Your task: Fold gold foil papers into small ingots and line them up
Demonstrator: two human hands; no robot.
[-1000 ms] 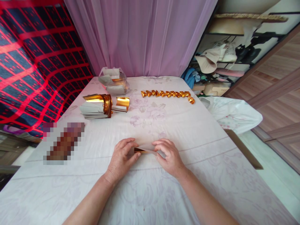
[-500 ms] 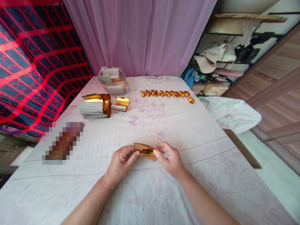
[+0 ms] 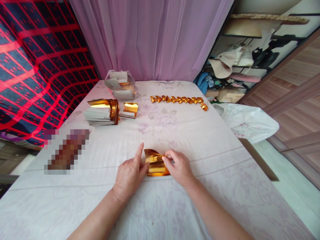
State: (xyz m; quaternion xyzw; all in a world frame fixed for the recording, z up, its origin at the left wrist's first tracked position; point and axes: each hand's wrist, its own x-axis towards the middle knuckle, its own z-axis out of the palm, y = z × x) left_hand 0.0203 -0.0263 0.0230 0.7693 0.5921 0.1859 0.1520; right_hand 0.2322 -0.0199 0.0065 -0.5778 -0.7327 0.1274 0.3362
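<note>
Gold foil paper [image 3: 155, 164] lay just below the middle of the frame on the pale flowered cloth [image 3: 200, 140], curled and partly folded, between the left hand [image 3: 130, 175], which pressed its left edge with the forefinger raised, and the right hand [image 3: 178, 166], which pinched its upper right edge between thumb and fingertips. It looked light, thin and slick, likely to crease for good or spring open, so the folded edges seemed the best hold. Folded gold pieces [image 3: 178, 99] lined the upper middle.
</note>
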